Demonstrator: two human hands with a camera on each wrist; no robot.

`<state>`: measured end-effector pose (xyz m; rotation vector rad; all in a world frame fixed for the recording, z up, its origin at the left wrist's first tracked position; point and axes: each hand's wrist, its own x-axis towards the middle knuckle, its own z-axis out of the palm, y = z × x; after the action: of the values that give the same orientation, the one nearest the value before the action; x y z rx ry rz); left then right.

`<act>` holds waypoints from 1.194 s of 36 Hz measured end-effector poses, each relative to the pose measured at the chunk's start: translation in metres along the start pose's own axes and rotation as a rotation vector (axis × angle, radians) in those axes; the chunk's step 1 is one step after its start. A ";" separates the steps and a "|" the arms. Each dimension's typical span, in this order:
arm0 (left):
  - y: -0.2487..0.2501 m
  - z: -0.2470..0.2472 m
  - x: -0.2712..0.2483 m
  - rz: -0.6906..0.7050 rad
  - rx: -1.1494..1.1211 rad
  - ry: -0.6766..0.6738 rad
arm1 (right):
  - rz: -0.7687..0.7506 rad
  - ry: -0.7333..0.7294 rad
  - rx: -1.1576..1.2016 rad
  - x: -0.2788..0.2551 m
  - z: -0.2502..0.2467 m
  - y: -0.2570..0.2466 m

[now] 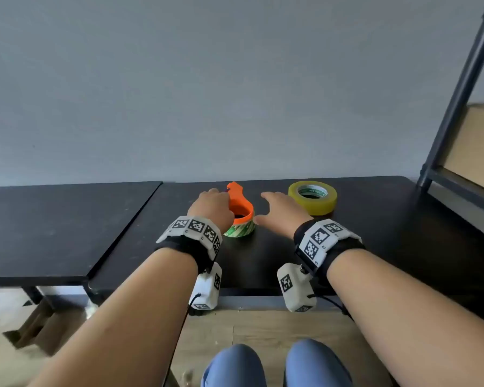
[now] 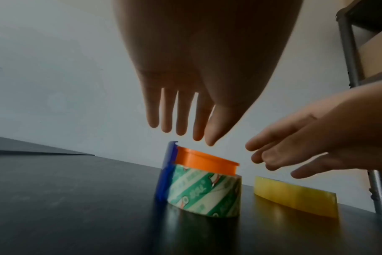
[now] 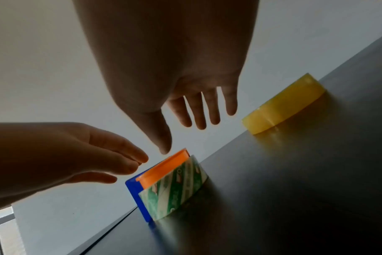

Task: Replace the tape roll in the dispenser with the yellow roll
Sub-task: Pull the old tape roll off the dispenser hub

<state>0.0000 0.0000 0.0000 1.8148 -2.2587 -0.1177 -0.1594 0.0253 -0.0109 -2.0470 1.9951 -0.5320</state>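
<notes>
An orange tape dispenser (image 1: 241,203) with a blue end piece (image 2: 166,172) lies flat on the black table (image 1: 375,233), loaded with a green-and-white patterned roll (image 2: 204,193). My left hand (image 1: 211,208) hovers just above its left side, fingers straight and spread, touching nothing. My right hand (image 1: 280,212) hangs open to the right of the dispenser, its thumb near the orange rim (image 3: 164,166). The yellow roll (image 1: 313,196) lies flat to the right, untouched; in the wrist views the yellow roll (image 3: 283,104) sits beyond my fingers.
A second black tabletop (image 1: 53,227) adjoins on the left with a seam between. A metal shelf frame (image 1: 458,93) holding a cardboard box (image 1: 475,146) stands at the right. A grey wall runs behind the table. My knees (image 1: 277,364) are below the front edge.
</notes>
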 end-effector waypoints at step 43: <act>0.020 0.019 0.027 -0.046 -0.408 0.041 | 0.129 0.100 0.452 0.031 -0.008 0.011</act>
<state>-0.0286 -0.0232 -0.0102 1.6318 -1.9845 -0.5045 -0.1726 -0.0053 -0.0058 -1.6368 1.8303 -0.9709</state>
